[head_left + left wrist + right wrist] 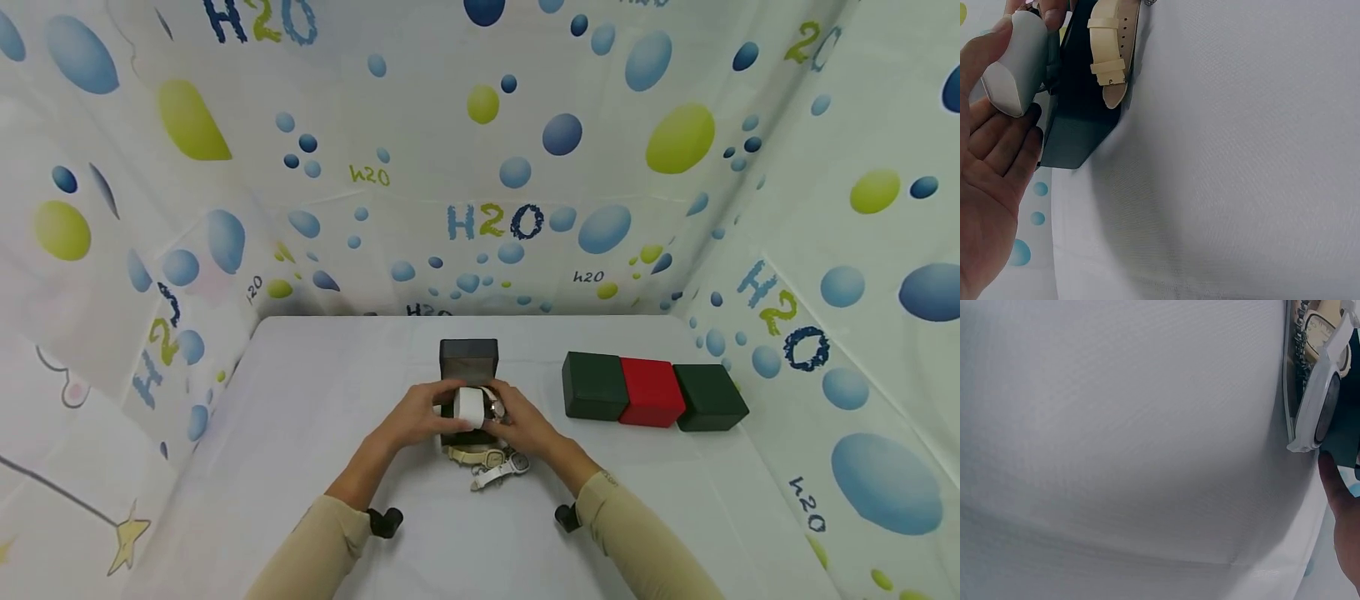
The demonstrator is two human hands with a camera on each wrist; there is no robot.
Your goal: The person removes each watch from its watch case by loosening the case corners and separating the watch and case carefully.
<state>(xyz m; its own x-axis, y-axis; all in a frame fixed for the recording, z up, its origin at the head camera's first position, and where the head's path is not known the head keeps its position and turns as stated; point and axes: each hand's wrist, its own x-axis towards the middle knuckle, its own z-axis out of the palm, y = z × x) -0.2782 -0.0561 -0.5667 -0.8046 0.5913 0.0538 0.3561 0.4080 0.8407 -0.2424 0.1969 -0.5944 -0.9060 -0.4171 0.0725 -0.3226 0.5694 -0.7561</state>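
In the head view a dark box (468, 350) stands with its lid raised. Over it my left hand (416, 414) grips a white watch cushion (470, 408); in the left wrist view its thumb presses the cushion's (1019, 69) side. My right hand (528, 421) holds a wristwatch (495, 407) at the cushion's right side. How far the watch is on the cushion is hidden. In front of the box lie a cream-strapped watch (476, 457) and a white watch (501, 472). The right wrist view shows the white watch (1319, 403) close to my right hand.
To the right, a dark green box (595, 386), a red box (651, 392) and another dark green box (711, 397) stand in a row. All rest on a white-covered table (337, 358), with patterned curtain (420, 125) behind and at the sides.
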